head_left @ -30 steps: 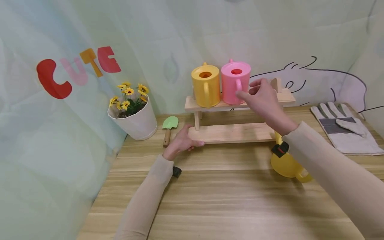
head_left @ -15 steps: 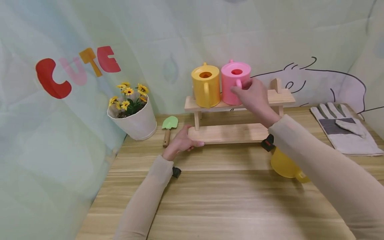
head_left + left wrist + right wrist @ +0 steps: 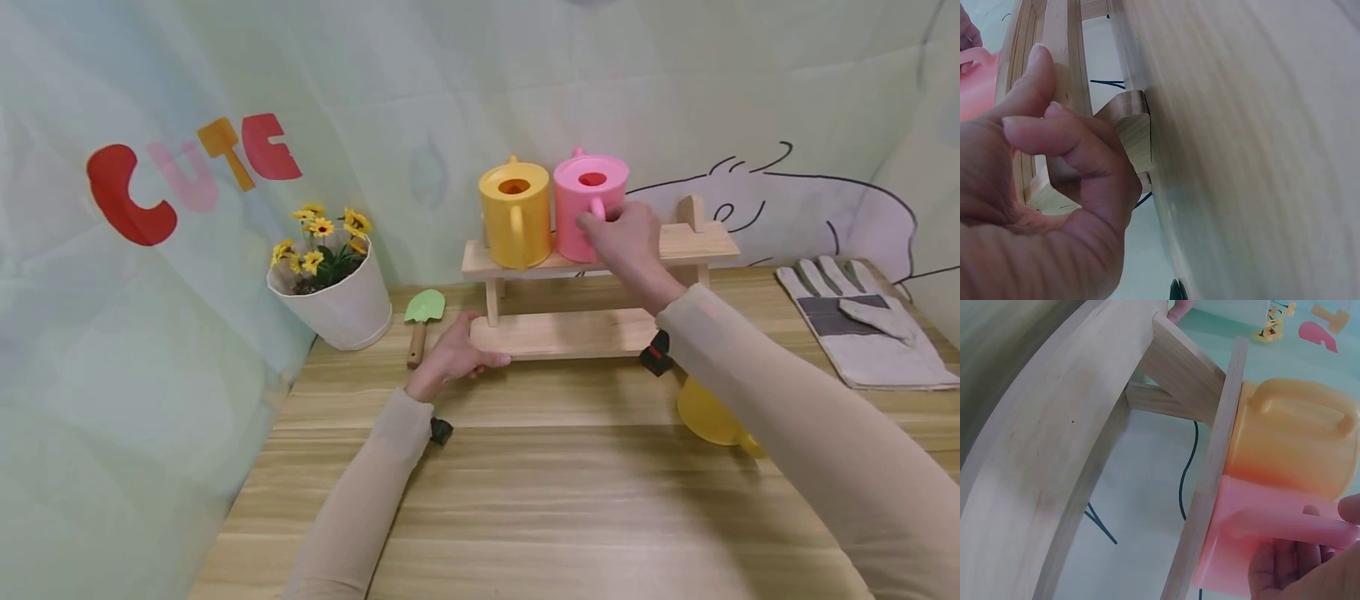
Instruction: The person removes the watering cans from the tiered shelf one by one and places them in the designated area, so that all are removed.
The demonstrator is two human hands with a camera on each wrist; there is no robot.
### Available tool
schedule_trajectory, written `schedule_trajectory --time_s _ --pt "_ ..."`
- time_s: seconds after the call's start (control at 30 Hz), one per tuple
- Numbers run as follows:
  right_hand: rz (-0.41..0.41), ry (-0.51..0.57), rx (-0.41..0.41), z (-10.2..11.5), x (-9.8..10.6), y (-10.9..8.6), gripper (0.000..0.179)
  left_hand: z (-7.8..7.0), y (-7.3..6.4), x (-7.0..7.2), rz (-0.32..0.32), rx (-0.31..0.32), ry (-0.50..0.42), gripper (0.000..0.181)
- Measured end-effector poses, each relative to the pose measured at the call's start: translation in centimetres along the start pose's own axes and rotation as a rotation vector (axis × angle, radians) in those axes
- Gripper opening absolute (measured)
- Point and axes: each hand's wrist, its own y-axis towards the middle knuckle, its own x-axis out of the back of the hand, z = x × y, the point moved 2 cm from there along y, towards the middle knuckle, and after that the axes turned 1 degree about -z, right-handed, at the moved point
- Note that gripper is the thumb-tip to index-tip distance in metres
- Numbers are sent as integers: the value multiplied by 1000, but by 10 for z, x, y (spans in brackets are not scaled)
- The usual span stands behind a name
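Note:
A two-tier wooden shelf (image 3: pixel 577 333) stands on the table. My left hand (image 3: pixel 453 354) grips the left end of its lower board, and in the left wrist view the thumb lies along the wood with the fingers curled at the end. On the upper board stands a pink watering can (image 3: pixel 572 221), upright, its handle facing me. My right hand (image 3: pixel 632 243) holds that handle; the right wrist view has the fingers curled behind the handle (image 3: pixel 1297 528). A yellow watering can (image 3: pixel 497 221) stands upright just left of the pink one.
Another yellow watering can (image 3: pixel 708 417) is on the table at front right, partly hidden by my right forearm. A green-bladed trowel (image 3: pixel 425 310) and a white pot (image 3: pixel 348 304) of yellow flowers are at left. Gardening gloves (image 3: pixel 873 346) lie at right. A printed cloth hangs behind.
My right hand has moved left onto the pink watering can's handle and its fingers have closed round it. The left hand stays at the shelf's end, and the cans keep their places.

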Motion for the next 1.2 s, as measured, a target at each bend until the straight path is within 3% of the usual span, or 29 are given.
schedule_trajectory --time_s 0.2,0.43,0.7,1.2 --pt "17 70 -24 -1 -5 4 40 2 1 1 0 -7 6 101" --pt "48 228 -31 -5 -12 8 35 1 1 1 10 -16 -9 101" --pt "20 315 -16 -7 -18 10 27 -1 -1 2 4 -9 10 102" --pt "-148 261 29 -14 -22 10 40 0 0 1 6 -13 12 101"
